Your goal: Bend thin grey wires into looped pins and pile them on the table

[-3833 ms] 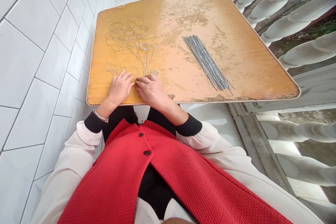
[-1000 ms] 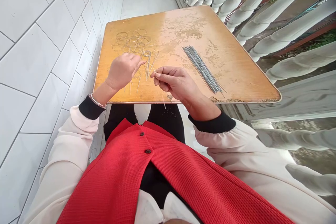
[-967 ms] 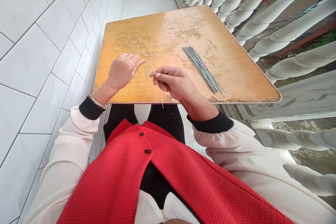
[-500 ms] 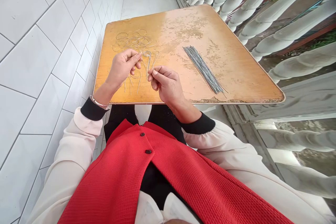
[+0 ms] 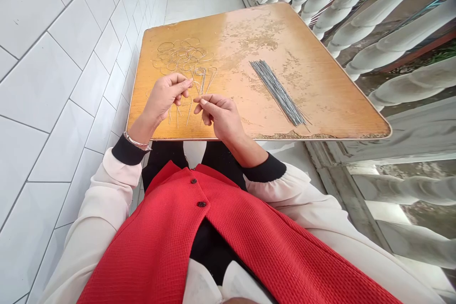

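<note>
**A:** From the head camera, how do your hands look?

**B:** Your left hand (image 5: 164,97) and right hand (image 5: 219,116) are close together over the worktop (image 5: 320,104), wrists angled inward. On each, the thumb and fingertips (image 5: 185,84) are drawn into a pinch. I cannot tell whether you are holding a wire; it would be too thin to see.

**A:** And the wire?

**B:** Bent wires (image 5: 202,80) lie just past your fingers, with a tangle of wire loops (image 5: 181,54) beyond them. A bundle of straight wires (image 5: 278,92) sits well off to your right.

**A:** What could go wrong?

**B:** A thin wire could slip from your pinch. Your fingers or your bracelet (image 5: 137,141) could also snag a loop and drag the tangle tighter.
</note>
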Demonstrator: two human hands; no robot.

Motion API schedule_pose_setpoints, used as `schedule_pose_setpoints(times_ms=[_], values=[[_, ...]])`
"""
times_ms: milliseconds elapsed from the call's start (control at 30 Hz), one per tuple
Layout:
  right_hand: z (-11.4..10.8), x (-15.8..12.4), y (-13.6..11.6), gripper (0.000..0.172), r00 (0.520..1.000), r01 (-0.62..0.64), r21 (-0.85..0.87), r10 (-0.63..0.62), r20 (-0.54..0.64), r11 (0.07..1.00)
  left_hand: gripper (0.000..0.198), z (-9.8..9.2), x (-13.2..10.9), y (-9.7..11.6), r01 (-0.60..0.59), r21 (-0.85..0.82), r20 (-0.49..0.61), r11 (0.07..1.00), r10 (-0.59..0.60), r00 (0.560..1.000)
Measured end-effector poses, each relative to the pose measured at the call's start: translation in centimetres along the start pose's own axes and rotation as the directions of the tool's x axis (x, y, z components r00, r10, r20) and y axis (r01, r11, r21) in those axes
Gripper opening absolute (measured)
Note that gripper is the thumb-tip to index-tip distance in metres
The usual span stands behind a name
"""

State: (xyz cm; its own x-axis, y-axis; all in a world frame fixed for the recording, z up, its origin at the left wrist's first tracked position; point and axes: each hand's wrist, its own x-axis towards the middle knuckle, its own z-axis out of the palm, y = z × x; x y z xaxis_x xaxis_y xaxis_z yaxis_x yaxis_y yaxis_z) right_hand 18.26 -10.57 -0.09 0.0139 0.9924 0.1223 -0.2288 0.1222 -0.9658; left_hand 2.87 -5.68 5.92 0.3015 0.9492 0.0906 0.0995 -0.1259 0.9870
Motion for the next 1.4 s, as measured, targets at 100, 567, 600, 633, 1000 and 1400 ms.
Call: schedule_pose_setpoints(times_ms=[100, 567, 600, 633, 1000, 1400], values=[[-0.3, 0.2, -0.3, 0.024, 1.0, 0.012, -0.049, -0.012, -0.009, 0.999, 0.025, -0.4, -0.1, -0.2, 0.004, 0.038, 0.072, 0.999, -0.007, 0.997], [-0.4, 1.1, -0.3, 0.036, 0.999, 0.035, -0.122, -0.037, -0.01, 0.992, 0.034, -0.3, -0.9, -0.3, 0.125, 0.16, 0.083, 0.979, -0.139, 0.987], [-0.4, 1.3, -0.3, 0.037, 0.999, 0.047, -0.128, -0.049, -0.015, 0.991, 0.036, -0.2, -0.9, -0.3, 0.123, 0.159, 0.082, 0.98, -0.137, 0.987], [-0.4, 1.4, -0.3, 0.037, 0.998, 0.05, -0.13, -0.053, -0.021, 0.99, 0.038, -0.2, -1.0, -0.3, 0.122, 0.153, 0.078, 0.981, -0.135, 0.988], [1.4, 0.6, 1.6, 0.033, 0.99, 0.046, 0.1, -0.032, -0.14, 0.994, 0.05, 1.5, -1.1, -1.8, 0.155, -0.17, -0.064, 0.973, -0.168, 0.984], [2.3, 0.3, 2.1, 0.027, 0.991, -0.028, 0.211, 0.055, -0.122, 0.977, 0.049, 2.8, -0.7, -3.6, 0.146, -0.223, -0.102, 0.964, -0.172, 0.98]])
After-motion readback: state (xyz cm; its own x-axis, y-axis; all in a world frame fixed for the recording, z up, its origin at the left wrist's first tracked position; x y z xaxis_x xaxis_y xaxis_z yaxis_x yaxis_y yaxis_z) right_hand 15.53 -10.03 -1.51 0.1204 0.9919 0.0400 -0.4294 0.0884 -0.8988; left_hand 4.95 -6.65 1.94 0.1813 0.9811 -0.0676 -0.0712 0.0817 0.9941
